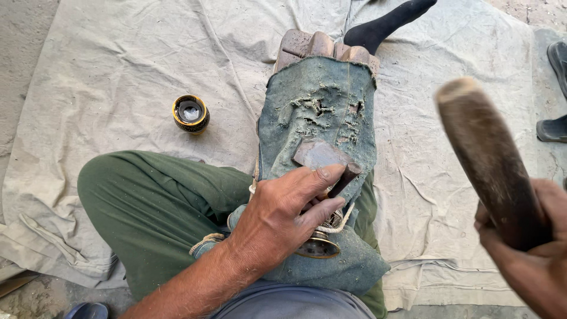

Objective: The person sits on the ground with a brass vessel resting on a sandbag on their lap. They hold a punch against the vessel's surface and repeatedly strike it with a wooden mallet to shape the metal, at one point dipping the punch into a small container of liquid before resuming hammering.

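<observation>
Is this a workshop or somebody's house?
Probably a craft worker's spot on the ground, maybe outdoors. A cloth sheet covers gritty ground, the left hand steadies a metal piece on a wooden block, and the right hand raises a wooden mallet.

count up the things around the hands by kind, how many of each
wooden mallet, in the right hand: 1
flat metal blade tool, under the left hand: 1
brass-coloured round piece: 1
worn denim cloth: 1
wooden block: 1
small black-and-gold cup: 1
canvas ground sheet: 1
total: 7
</observation>
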